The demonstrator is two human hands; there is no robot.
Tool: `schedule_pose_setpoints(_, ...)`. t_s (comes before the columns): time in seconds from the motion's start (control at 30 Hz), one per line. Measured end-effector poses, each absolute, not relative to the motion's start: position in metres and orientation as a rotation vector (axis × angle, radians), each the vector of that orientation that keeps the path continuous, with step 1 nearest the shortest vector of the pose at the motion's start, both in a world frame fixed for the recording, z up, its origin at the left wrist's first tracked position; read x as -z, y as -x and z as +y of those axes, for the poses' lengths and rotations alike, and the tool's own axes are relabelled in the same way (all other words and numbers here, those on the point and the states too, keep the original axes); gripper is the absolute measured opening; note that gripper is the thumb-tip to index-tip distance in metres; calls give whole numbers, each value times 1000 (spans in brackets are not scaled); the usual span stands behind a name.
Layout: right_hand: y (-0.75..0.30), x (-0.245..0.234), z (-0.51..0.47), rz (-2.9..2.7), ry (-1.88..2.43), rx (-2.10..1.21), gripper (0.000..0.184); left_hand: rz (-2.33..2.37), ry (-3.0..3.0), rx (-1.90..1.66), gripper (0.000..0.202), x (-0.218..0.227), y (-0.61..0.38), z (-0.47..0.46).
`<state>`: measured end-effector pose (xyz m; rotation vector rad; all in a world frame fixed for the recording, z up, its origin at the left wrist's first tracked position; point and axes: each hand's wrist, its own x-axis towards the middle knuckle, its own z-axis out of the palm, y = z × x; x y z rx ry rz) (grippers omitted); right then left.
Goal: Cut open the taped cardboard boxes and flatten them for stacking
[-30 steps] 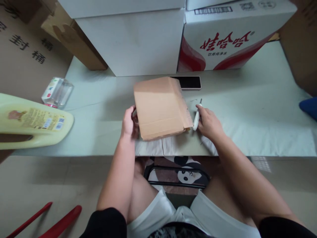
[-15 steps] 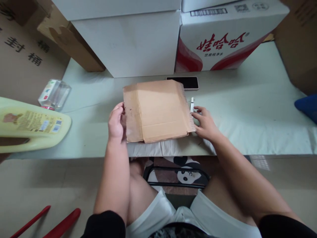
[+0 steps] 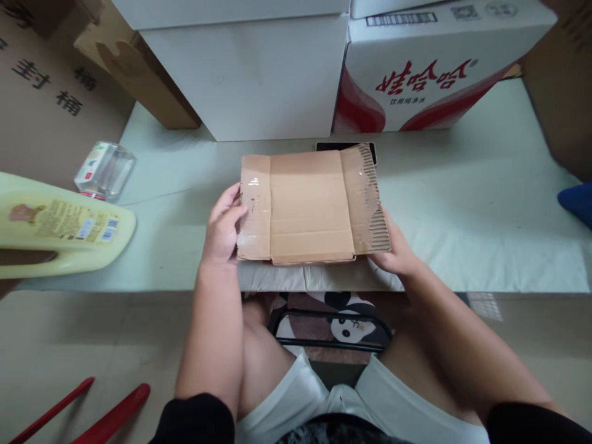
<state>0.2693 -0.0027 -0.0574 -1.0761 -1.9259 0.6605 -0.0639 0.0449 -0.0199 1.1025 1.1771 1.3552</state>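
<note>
A small brown cardboard box (image 3: 305,203) lies on the covered table between my hands. Its left flap (image 3: 255,209) and right flap (image 3: 365,203) are spread outward, with shiny tape on them and a torn, ribbed edge on the right one. My left hand (image 3: 224,225) grips the left flap's outer edge, thumb on top and fingers behind. Against the right flap's underside rests my right hand (image 3: 395,246); the flap hides its fingers. Just behind the box, a phone (image 3: 333,147) is partly covered by the right flap.
Large white cartons (image 3: 259,80) and a red-and-white carton (image 3: 435,92) stand along the back. At left are a clear bottle (image 3: 108,172) and a pale yellow jug (image 3: 69,228). Something blue (image 3: 578,203) sits at the right edge. The table's front edge (image 3: 509,291) is close to my legs.
The right flap has swung outward and up, now overlapping the phone. My right hand has gone beneath it, and the small white item there is hidden. My left thumb has come onto the left flap.
</note>
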Motion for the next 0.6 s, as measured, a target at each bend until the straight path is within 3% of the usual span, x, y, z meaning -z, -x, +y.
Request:
schedule_pose_setpoints(0.13, -268, 64, -4, -1946, 924, -593, 57, 1155, -1097, -1319, 53, 29, 68, 47)
schedule_pose_setpoints(0.43, -263, 58, -6, -1906, 1025, -696, 27, 1281, -1041, -1215, 56, 42, 72, 52)
schedule_pose_setpoints(0.6, -261, 46, -6, -1987, 862, -816, 13, 1344, -705, -1166, 34, 22, 59, 43)
